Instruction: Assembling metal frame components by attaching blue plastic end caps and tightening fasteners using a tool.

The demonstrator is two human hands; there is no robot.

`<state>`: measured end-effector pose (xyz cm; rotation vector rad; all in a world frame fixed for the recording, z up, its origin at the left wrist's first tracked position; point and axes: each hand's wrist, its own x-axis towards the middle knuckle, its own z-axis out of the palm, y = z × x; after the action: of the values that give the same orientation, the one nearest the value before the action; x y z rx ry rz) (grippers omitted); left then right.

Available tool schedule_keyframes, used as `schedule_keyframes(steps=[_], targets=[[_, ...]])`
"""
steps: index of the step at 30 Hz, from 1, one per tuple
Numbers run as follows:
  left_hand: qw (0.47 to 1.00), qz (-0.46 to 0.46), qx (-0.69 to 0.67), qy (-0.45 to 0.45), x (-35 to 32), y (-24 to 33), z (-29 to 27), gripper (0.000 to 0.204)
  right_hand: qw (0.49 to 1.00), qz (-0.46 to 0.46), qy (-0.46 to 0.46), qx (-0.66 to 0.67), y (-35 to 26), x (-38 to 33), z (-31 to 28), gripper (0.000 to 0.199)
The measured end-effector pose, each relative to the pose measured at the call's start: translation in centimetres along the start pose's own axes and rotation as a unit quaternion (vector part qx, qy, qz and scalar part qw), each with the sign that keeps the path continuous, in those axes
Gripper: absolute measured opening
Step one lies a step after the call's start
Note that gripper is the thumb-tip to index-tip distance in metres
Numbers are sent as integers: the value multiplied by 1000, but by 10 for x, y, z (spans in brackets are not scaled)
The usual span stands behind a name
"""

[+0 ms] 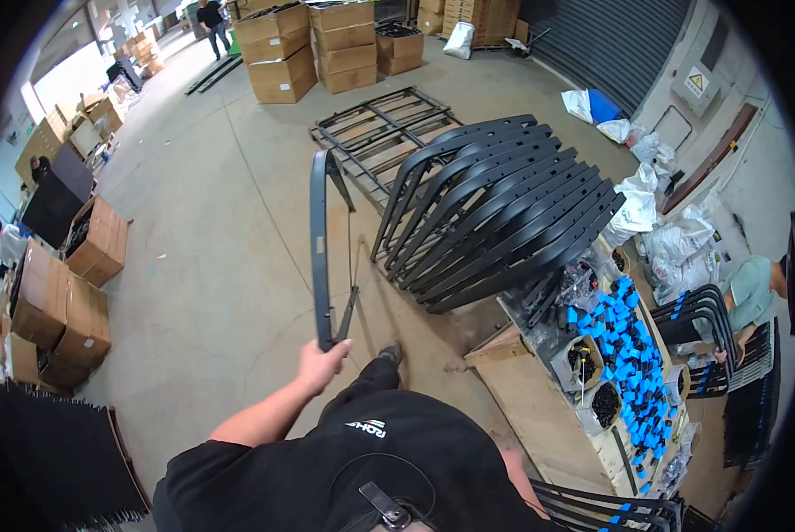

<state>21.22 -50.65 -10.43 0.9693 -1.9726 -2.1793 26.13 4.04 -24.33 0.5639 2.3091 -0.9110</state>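
Note:
My left hand (322,365) is closed around the lower end of a black bent metal frame (319,239), which stands up in front of me, tilted slightly. The frame has a long bar with slots and a thinner brace, apart from the rest. To its right, a row of similar black curved frames (504,208) stands packed side by side. Of my right arm (520,479) only a piece of forearm shows beside my body at the lower edge. The right hand itself is hidden, near several black tubes (601,510) at the bottom right.
A wooden workbench (530,408) at the right carries blue plastic pieces (632,355) and tubs of small black parts (606,403). Behind the frames lies a metal grid rack (380,129). Cardboard boxes (282,58) stand at the back and left. A co-worker (752,293) handles black tubes at the far right.

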Motion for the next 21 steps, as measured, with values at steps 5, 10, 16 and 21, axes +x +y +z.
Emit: schedule_keyframes(steps=[5, 10, 16, 21], targets=[[980, -54, -90, -171, -62, 59, 57, 31, 953, -189, -112, 209, -184, -9, 34, 51], [908, 220, 354, -41, -64, 90, 28, 57, 894, -419, -33, 154, -304, -51, 56, 46], [845, 407, 277, 212, -31, 139, -56, 49, 922, -366, -11, 123, -264, -31, 44, 23], [849, 486, 170, 124, -2, 114, -65, 23, 901, -410, 52, 131, -206, -31, 52, 23]])
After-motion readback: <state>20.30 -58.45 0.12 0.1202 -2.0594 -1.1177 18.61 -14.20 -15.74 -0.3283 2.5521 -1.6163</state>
